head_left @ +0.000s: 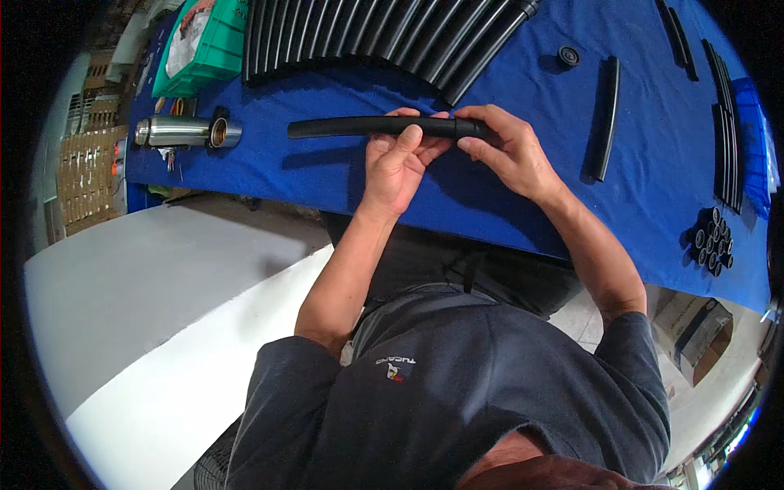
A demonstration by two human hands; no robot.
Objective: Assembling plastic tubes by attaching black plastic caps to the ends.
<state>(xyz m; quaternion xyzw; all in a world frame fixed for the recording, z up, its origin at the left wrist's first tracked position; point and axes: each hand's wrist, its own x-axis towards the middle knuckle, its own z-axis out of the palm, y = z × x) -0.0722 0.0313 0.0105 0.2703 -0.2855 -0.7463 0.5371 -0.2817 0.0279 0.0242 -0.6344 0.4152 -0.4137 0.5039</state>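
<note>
A black tube (335, 126) lies level across both my hands, just above the near part of the blue-covered table. My left hand (396, 167) supports it about midway, palm up, with the thumb pressed over it and the fingertips behind. Around its right end, where a collar-like black fitting shows, my right hand (510, 151) is closed with thumb and fingers. The fingers hide part of that end. Beyond my hands, a row of similar black tubes (351, 37) lies side by side. To the right, a single black tube (607, 118) rests near a small round black cap (568, 56).
A steel flask-like cylinder (184, 131) lies at the left, below a green bin (200, 53). More black tubes (725, 131) and a cluster of round black caps (712, 242) sit at the right, near a blue bin (755, 139). A cardboard box (694, 331) stands below the table edge.
</note>
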